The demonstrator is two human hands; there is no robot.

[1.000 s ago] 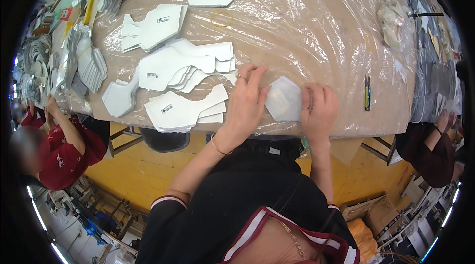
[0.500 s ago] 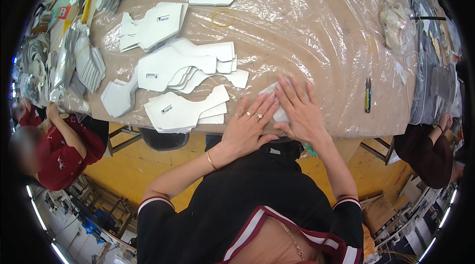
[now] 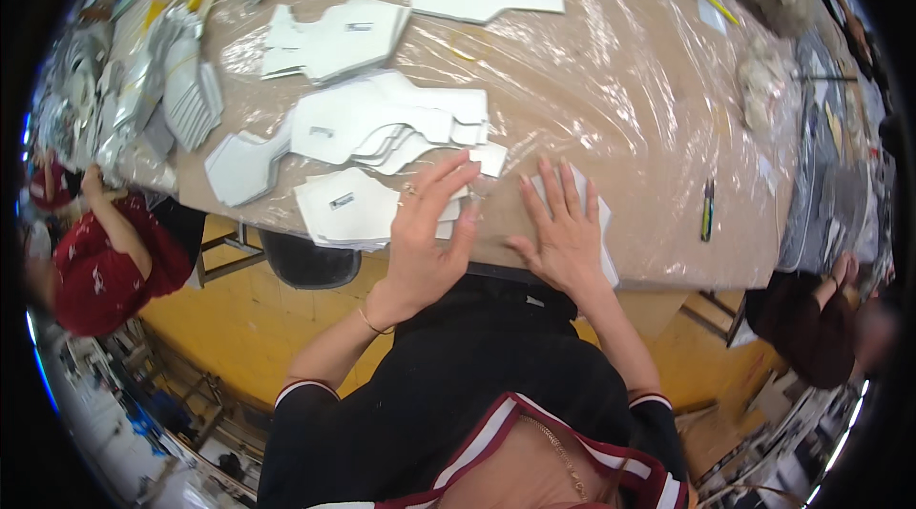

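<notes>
Both hands lie flat with fingers spread, grasping nothing: the left hand [image 3: 425, 247] touches the white cut-piece stack [image 3: 348, 208] at lower centre; the right hand [image 3: 563, 237] presses a white piece [image 3: 603, 232] on the worktop [image 3: 620, 108]. Better keep palms flat, edges aligned.

Matt white card pieces [image 3: 348, 208] (glossy sheeting [image 3: 611, 99]).

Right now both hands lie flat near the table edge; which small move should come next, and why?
Probably the right hand should slide its white cut piece left toward the stack of white pieces that the left hand touches. The piece lies apart, at the table edge, and both palms are flat, gripping nothing.
</notes>
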